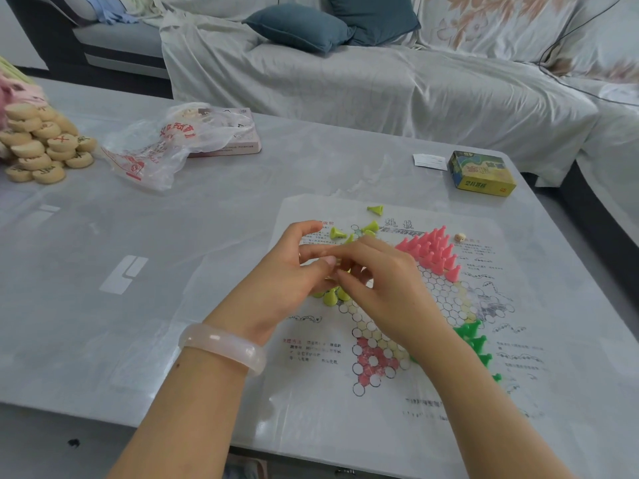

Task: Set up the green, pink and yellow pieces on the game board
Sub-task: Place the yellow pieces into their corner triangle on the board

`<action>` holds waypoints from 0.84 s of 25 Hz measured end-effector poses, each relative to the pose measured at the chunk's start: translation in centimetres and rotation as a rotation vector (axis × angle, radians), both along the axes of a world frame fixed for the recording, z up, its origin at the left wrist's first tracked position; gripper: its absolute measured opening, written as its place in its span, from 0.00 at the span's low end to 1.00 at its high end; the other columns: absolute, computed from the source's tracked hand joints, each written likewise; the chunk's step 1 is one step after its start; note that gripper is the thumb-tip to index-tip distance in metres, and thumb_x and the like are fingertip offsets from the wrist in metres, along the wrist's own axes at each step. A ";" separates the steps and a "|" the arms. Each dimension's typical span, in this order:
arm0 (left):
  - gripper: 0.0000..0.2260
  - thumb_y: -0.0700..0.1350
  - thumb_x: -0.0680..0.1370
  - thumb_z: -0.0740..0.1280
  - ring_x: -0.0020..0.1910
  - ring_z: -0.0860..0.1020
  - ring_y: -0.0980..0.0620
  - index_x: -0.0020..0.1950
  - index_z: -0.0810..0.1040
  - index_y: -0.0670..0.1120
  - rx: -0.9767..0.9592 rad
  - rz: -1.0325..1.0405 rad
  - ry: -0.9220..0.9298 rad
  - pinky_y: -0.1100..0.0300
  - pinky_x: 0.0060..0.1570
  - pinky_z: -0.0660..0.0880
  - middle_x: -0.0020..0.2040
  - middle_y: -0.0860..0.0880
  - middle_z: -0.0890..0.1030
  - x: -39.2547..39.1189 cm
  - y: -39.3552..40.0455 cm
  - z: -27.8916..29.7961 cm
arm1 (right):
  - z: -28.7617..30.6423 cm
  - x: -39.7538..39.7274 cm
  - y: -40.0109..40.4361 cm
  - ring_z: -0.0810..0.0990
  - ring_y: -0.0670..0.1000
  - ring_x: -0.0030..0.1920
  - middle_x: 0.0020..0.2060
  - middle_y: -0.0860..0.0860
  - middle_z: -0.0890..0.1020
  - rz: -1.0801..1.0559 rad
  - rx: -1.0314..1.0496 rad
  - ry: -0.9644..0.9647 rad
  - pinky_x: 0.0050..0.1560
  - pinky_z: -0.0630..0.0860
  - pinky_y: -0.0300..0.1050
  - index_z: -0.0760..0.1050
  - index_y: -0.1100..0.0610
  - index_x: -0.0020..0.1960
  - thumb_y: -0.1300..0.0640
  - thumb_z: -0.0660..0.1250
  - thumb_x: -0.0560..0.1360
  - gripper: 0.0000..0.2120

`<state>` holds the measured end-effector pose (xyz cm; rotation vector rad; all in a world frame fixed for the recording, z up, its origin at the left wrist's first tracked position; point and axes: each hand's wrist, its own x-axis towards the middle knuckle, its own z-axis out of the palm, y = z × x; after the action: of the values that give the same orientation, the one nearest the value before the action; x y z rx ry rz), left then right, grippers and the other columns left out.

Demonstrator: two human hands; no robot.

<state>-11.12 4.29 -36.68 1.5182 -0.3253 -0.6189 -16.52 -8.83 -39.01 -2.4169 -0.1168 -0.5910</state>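
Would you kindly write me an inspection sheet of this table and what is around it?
Surface: grey table, glossy.
Job's things: game board flat; pink pieces upright in a triangle; green pieces at right; yellow pieces partly toppled.
Clutter: wooden discs, plastic bag, yellow box, die.
Hands: left hand and right hand meet over the yellow corner; grip hidden.
Cables: black cable on the sofa.
Surroundings: blue cushions.
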 end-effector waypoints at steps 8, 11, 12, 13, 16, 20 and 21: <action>0.11 0.36 0.78 0.57 0.45 0.80 0.49 0.52 0.75 0.49 -0.028 0.275 -0.008 0.58 0.48 0.77 0.49 0.47 0.80 1.0 0.6 0.2 | 1.9 -0.7 -3.0 0.78 0.39 0.41 0.40 0.41 0.78 -0.280 0.356 0.015 0.44 0.74 0.28 0.76 0.53 0.51 0.60 0.65 0.74 0.07; 0.12 0.36 0.78 0.58 0.43 0.78 0.53 0.46 0.75 0.52 0.110 0.282 -0.197 0.60 0.46 0.74 0.47 0.50 0.78 1.2 -0.1 0.5 | 2.6 -1.3 -4.3 0.81 0.46 0.39 0.37 0.47 0.81 -0.347 0.555 -0.030 0.42 0.78 0.37 0.74 0.53 0.52 0.61 0.63 0.75 0.08; 0.11 0.38 0.78 0.59 0.42 0.77 0.53 0.45 0.75 0.54 0.184 0.239 -0.269 0.61 0.45 0.73 0.47 0.52 0.78 1.3 -0.7 0.6 | 2.8 -1.6 -4.5 0.82 0.48 0.39 0.36 0.48 0.82 -0.359 0.586 -0.049 0.42 0.78 0.40 0.73 0.51 0.53 0.61 0.63 0.75 0.09; 0.10 0.39 0.78 0.60 0.41 0.76 0.53 0.45 0.75 0.54 0.261 0.184 -0.325 0.61 0.42 0.73 0.47 0.54 0.77 1.5 -1.5 0.8 | 3.1 -1.8 -4.7 0.82 0.48 0.38 0.35 0.49 0.82 -0.362 0.606 -0.065 0.41 0.78 0.41 0.71 0.49 0.53 0.61 0.63 0.75 0.10; 0.07 0.45 0.77 0.62 0.44 0.74 0.52 0.54 0.76 0.52 0.579 0.023 -0.510 0.63 0.39 0.69 0.53 0.51 0.75 3.5 -4.7 0.4 | 3.6 -2.6 -5.3 0.79 0.45 0.35 0.33 0.49 0.81 -0.369 0.593 -0.103 0.36 0.76 0.36 0.70 0.50 0.51 0.60 0.63 0.75 0.08; 0.17 0.51 0.76 0.63 0.53 0.74 0.45 0.63 0.70 0.46 1.136 -0.254 -0.809 0.56 0.49 0.70 0.62 0.45 0.70 6.7 -8.6 -1.3 | 3.8 -3.5 -6.2 0.76 0.41 0.33 0.34 0.47 0.80 -0.335 0.542 -0.065 0.34 0.74 0.31 0.74 0.49 0.49 0.62 0.62 0.75 0.08; 0.17 0.51 0.76 0.64 0.54 0.73 0.45 0.61 0.70 0.45 1.173 -0.292 -0.811 0.56 0.49 0.70 0.62 0.44 0.71 7.4 -9.2 -1.6 | 3.8 -3.7 -6.4 0.76 0.39 0.34 0.34 0.46 0.79 -0.333 0.525 -0.051 0.35 0.73 0.28 0.75 0.50 0.49 0.62 0.62 0.75 0.09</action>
<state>-3.77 -4.87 -38.31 2.8797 -0.9111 -0.3730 -20.20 -15.20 -35.25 -1.9173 0.3823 -0.7271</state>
